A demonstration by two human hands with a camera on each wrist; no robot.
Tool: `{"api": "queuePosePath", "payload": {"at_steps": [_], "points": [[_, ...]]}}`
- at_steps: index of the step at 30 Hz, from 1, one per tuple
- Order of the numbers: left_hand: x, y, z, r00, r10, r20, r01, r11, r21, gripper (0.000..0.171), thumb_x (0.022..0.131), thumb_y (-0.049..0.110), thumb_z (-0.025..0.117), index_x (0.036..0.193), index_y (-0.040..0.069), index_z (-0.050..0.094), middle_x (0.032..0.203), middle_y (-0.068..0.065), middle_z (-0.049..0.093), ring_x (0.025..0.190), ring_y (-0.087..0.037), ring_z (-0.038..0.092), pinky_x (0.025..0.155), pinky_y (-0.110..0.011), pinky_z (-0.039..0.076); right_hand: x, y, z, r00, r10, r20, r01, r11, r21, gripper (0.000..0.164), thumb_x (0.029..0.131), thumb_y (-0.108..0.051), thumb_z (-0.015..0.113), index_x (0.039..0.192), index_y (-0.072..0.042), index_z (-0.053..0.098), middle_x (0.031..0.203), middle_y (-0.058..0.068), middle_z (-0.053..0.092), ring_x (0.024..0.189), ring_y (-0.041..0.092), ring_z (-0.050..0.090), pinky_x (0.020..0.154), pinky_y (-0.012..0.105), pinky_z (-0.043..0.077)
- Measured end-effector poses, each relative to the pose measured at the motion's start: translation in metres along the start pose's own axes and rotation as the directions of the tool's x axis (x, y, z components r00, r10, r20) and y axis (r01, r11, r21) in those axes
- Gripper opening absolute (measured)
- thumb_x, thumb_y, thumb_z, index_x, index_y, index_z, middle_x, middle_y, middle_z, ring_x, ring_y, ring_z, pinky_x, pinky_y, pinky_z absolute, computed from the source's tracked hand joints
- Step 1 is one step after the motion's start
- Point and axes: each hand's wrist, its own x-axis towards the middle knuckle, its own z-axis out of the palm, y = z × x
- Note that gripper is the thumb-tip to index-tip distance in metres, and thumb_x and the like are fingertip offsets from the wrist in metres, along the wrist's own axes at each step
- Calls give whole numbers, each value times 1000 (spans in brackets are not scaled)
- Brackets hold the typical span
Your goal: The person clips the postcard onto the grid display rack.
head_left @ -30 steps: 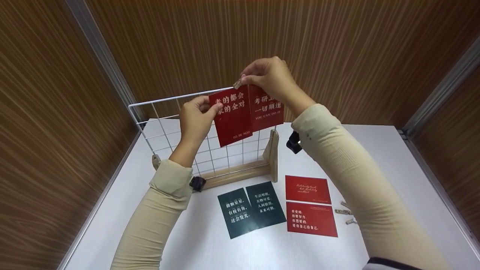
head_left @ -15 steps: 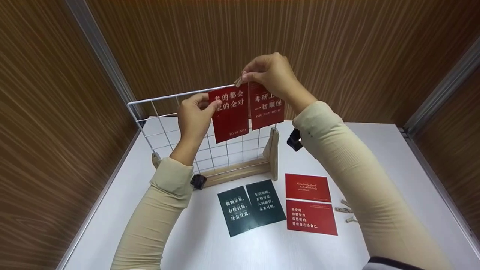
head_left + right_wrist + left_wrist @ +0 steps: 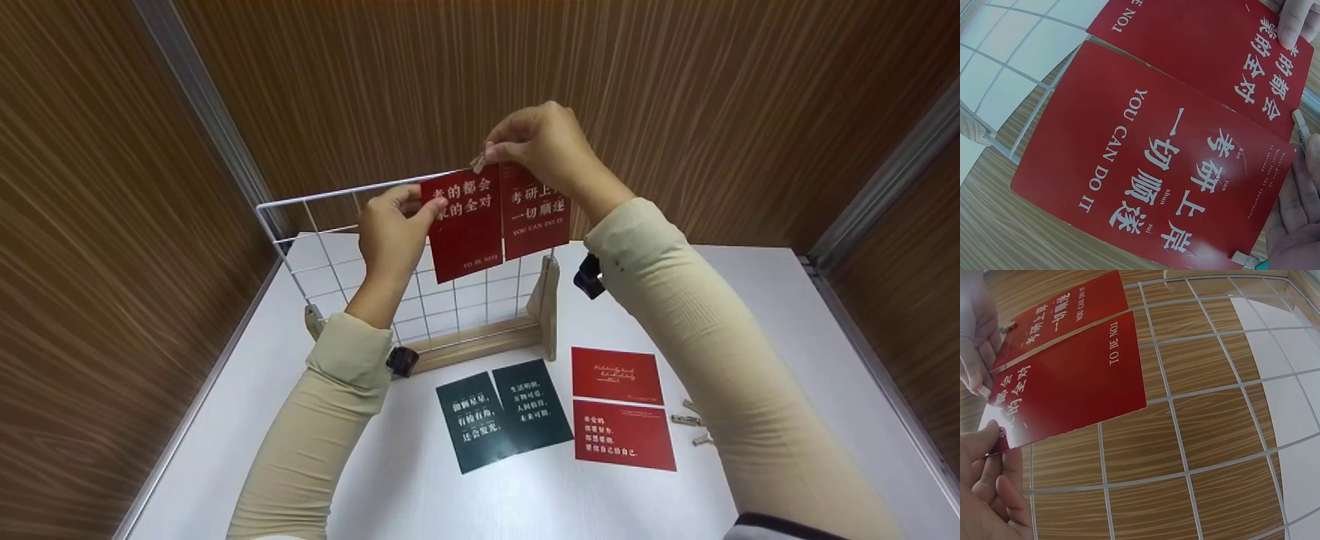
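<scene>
My left hand (image 3: 394, 232) pinches the left edge of a red card (image 3: 466, 240) with white lettering, thumb in front and fingers behind. The card lies upright against the top of a white wire grid rack (image 3: 330, 196). At its upper right corner my right hand (image 3: 544, 146) pinches a small wooden clothespin (image 3: 1301, 128) between thumb and fingers, its tip right at the card's top edge. Beside it hangs a second red card (image 3: 536, 229), partly covered by the right hand in the head view. Another clothespin (image 3: 1245, 259) sits on that card's top edge.
The rack stands on a wooden base (image 3: 480, 343). In front of it on the white table (image 3: 420, 495) lie two dark green cards (image 3: 532, 401) and two red cards (image 3: 622, 435). Several loose clothespins (image 3: 686, 420) lie near the right sleeve. Wood-grain panels (image 3: 750, 112) enclose the table.
The held red card has risen slightly, and its lower corner no longer overlaps the neighbouring card. My right hand has moved up a little with the clothespin.
</scene>
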Motion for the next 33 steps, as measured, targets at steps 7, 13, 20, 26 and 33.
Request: {"api": "queuePosePath", "payload": {"at_steps": [7, 13, 20, 26, 33], "points": [[0, 0, 0, 1000, 11, -4, -11, 1000, 18, 23, 84, 24, 75, 99, 7, 73, 88, -2, 72, 78, -9, 65, 61, -27, 47, 2, -4, -1, 1000, 10, 16, -9, 998, -56, 17, 86, -22, 71, 96, -8, 75, 90, 0, 73, 77, 8, 65, 75, 23, 48], [0, -1, 0, 1000, -5, 7, 5, 1000, 25, 24, 85, 25, 74, 101, 8, 73, 90, -2, 72, 80, -11, 66, 63, -28, 49, 2, -4, 0, 999, 14, 31, -11, 995, -100, 16, 87, -20, 70, 97, -9, 75, 92, 1, 73, 79, 8, 66, 83, 21, 45], [0, 0, 2, 1000, -5, 2, 5, 1000, 25, 26, 84, 25, 74, 102, 7, 73, 92, -4, 72, 82, -12, 66, 65, -28, 50, 1, -2, 2, 1000, -8, 26, 11, 993, -119, 15, 87, -18, 70, 96, -8, 75, 93, 2, 73, 82, 11, 66, 75, 24, 50], [1, -1, 4, 1000, 1, -1, -1, 1000, 8, 26, 84, 24, 74, 102, 5, 72, 92, -5, 72, 82, -12, 66, 67, -28, 52, 1, -1, 2, 999, -36, 36, 41, 988, -148, 14, 88, -19, 70, 95, -8, 74, 90, 1, 72, 77, 8, 65, 72, 22, 50], [0, -7, 3, 999, 42, -30, -44, 996, -72, 24, 84, 17, 75, 102, 2, 72, 91, -6, 71, 81, -12, 66, 70, -25, 54, -2, 5, 6, 999, -46, 29, 48, 994, -100, 13, 90, -18, 68, 98, -8, 70, 88, -1, 70, 78, 7, 64, 77, 24, 49]]}}
